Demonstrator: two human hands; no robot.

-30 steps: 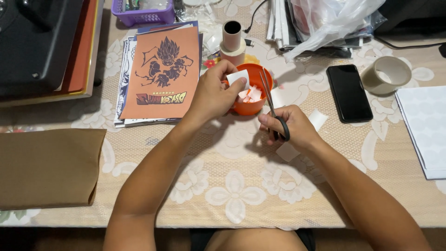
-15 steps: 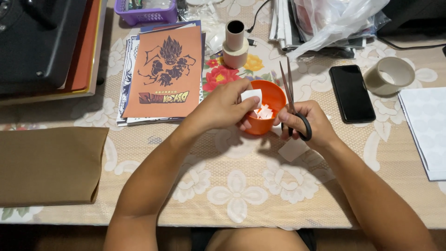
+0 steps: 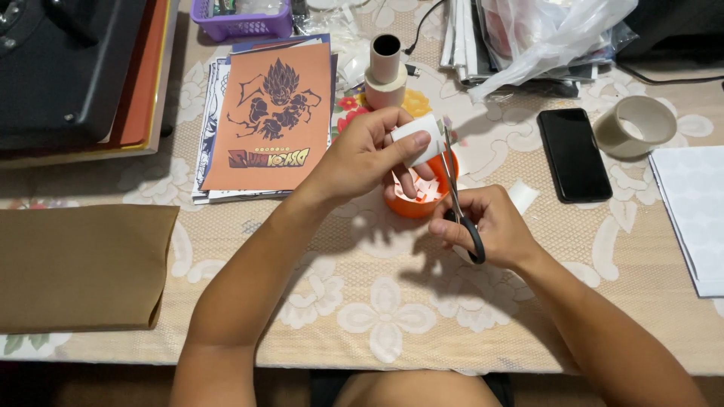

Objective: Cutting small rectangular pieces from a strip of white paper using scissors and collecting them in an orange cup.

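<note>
Down on the lace-covered surface (image 3: 392,316), the big brown paper sheet (image 3: 79,267) lies well off beyond the left hand's forearm, and the orange printed sheet (image 3: 271,113) sits on its stack just past that wrist, likely parked clear of the cutting; the black phone (image 3: 573,154) and the roll of tape (image 3: 636,124) lie beyond and to the outer side of the right hand, the small cardboard tube on its tape roll (image 3: 385,71) just ahead of the left fingers. Directly beneath both hands sits the orange bowl (image 3: 415,202), white scraps inside, seemingly placed there to catch trimmings. Left hand (image 3: 369,158) is closed in a pinch, thumb on top, holding a small white paper piece (image 3: 417,138) above the bowl, edge presented toward the blades. Right hand (image 3: 490,226) is wrapped through the black handles of the scissors (image 3: 456,188), blades nearly closed, pointing away and meeting the paper's right edge
</note>
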